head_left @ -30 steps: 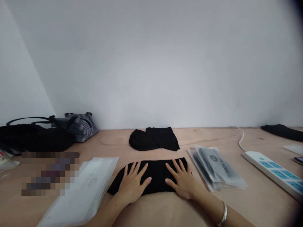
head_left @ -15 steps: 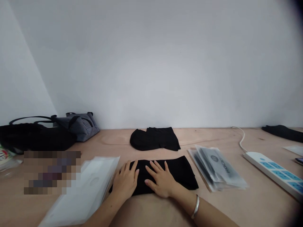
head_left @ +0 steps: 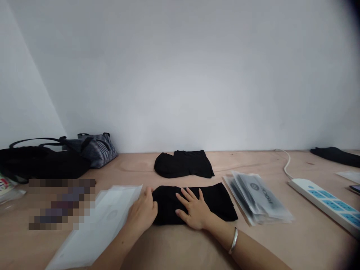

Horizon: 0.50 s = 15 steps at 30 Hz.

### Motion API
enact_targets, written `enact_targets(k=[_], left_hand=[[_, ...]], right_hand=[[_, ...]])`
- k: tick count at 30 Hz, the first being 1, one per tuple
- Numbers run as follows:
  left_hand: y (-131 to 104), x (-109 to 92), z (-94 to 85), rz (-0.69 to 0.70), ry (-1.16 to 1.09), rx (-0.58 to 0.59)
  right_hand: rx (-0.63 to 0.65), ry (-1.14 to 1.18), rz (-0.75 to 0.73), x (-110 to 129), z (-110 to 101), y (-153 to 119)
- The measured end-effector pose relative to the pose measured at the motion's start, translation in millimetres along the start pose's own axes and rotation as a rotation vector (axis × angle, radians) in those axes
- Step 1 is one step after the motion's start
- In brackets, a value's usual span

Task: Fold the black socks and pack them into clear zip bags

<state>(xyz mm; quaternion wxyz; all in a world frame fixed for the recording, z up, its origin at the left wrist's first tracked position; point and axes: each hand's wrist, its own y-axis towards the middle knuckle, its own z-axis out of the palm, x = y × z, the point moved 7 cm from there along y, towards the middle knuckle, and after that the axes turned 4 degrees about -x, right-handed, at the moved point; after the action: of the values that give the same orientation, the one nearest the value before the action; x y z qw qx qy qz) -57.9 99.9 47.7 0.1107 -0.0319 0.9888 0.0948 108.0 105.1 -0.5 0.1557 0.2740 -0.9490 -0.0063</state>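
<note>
A folded black cloth piece (head_left: 216,200) lies flat in front of me. My right hand (head_left: 194,210) rests palm down on its middle, fingers spread. At its left end my left hand (head_left: 142,212) is closed, thumb and curled fingers at the cloth's edge; the fingertips are partly hidden. Just left of that hand lies a stack of frosted clear bags (head_left: 112,210). Farther back, near the wall, sits a second black cloth piece (head_left: 182,165) with a rounded left end.
On the right are several frosted printed bags with dark contents (head_left: 261,198) and a white power strip (head_left: 326,204) with its cord. A black cloth (head_left: 336,155) lies far right. A striped bag (head_left: 98,150) and a black bag (head_left: 45,163) stand at the back left.
My left hand has slid left from the cloth's top to its left end, and its fingers have curled closed. The cloth has shifted slightly right. My right hand stays spread on it.
</note>
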Motion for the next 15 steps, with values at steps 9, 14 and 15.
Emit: enact_targets(k=[9,14,15], left_hand=[[-6.2,-23.9,7.2,0.129,-0.993,-0.266],[-15.8,-44.6,8.6,0.348,-0.763,-0.305],[-19.1,-51.5,8.2,0.412,-0.651,-0.309]], right_hand=[[-0.086,0.136,-0.075,29.8,-11.0,12.1],[-0.298,-0.016,0.193,-19.1,-51.8,-19.4],[-0.321,-0.076,0.268,-32.8,-57.5,-27.6]])
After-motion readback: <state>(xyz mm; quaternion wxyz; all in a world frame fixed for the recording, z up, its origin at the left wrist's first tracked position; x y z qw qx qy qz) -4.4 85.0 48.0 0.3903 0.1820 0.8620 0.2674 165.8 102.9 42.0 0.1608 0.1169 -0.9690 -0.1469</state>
